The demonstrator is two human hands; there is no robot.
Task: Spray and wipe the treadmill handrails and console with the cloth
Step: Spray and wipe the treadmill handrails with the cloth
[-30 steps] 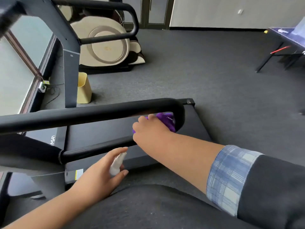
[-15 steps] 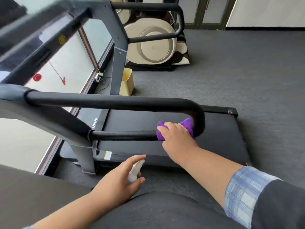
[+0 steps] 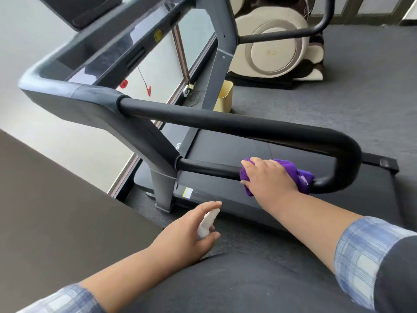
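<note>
Right hand [image 3: 269, 177] clamping purple cloth [image 3: 293, 171] around lower handrail [image 3: 207, 169]; left hand [image 3: 187, 231] gripping white spray bottle [image 3: 206, 223].

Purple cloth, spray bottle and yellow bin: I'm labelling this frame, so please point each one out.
purple cloth [image 3: 291, 169], head view: the bunched fold beyond the knuckles, wrapped on the lower rail.
spray bottle [image 3: 206, 223], head view: white body between the fingers.
yellow bin [image 3: 224, 98], head view: its front wall.

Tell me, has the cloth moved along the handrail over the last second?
Yes. The cloth, gripped by the right hand, has slid along the lower bar of the handrail, away from the rear bend and toward the upright post.
</note>
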